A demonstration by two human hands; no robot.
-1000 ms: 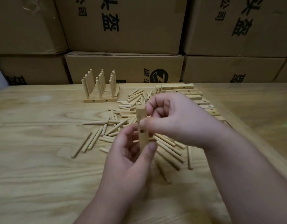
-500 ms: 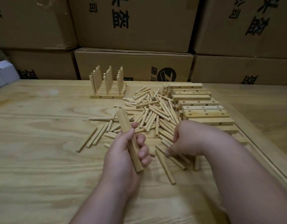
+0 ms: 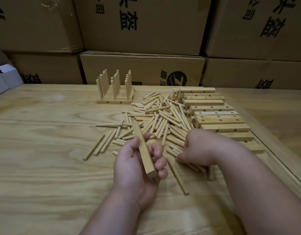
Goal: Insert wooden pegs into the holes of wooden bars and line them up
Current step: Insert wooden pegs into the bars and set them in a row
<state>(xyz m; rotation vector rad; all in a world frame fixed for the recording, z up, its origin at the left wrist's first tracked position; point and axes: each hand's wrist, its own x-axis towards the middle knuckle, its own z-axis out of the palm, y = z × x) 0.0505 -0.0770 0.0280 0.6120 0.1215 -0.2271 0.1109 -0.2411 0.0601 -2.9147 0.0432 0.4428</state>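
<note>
Stacked cardboard boxes (image 3: pixel 143 24) with black printed characters wall off the back of a pale wooden table (image 3: pixel 36 150), where a person works through a batch of pegs and bars. The left hand (image 3: pixel 138 167) grips a single wooden bar (image 3: pixel 143 148), fingers curled round its near half so the far end juts up and away over the table, apparently kept clear and ready to take a peg; no holes show on the face turned to the camera. The right hand (image 3: pixel 195 148) rests knuckles-up on the near edge of the loose peg pile (image 3: pixel 160 119), fingers bent down among the sticks; whether they have pinched one cannot be told. Unfilled bars (image 3: pixel 214 116), drilled holes visible, lie stacked in a row just right of the pile, within easy reach. Finished bars (image 3: pixel 115 97) with pegs standing upright are lined up at the back, well apart from the hands, which suggests several are done and many remain. A white box (image 3: pixel 4 80) sits at the far left edge. Pegs lie crossed over one another, so lifting one alone may disturb its neighbours.
</note>
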